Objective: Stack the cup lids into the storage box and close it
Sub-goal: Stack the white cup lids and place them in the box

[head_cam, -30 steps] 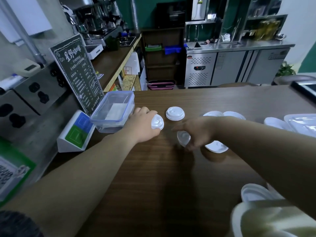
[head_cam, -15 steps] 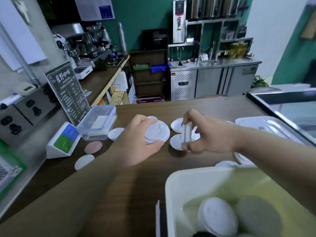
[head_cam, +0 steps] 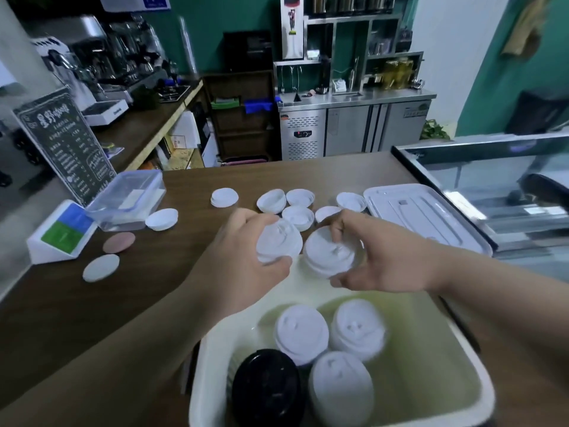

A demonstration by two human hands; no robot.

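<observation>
Centre of frame: left hand [head_cam: 243,257] curled round a white cup lid [head_cam: 278,241], thumb under, fingers over the top; right hand [head_cam: 378,257] just beside it grips a second white lid [head_cam: 329,252] w/ thumb below and fingers above. The two lids sit side by side, nearly touching, both held above the far rim of the storage box [head_cam: 480,392] at bottom centre-right. Box is open, pale w/ a greenish inside — holds three stacks of white lids [head_cam: 338,340] and one black lid stack [head_cam: 266,386] at its lower left. Box cover [head_cam: 425,217] lies flat on the wooden counter [head_cam: 92,309], right of centre. More loose white lids [head_cam: 295,204] are scattered just beyond the hands, one [head_cam: 161,218] further left. Left side: clear plastic tub [head_cam: 129,201], chalkboard menu sign [head_cam: 64,143] behind it, two round coasters [head_cam: 109,254] nearer — nothing between hands and box.
</observation>
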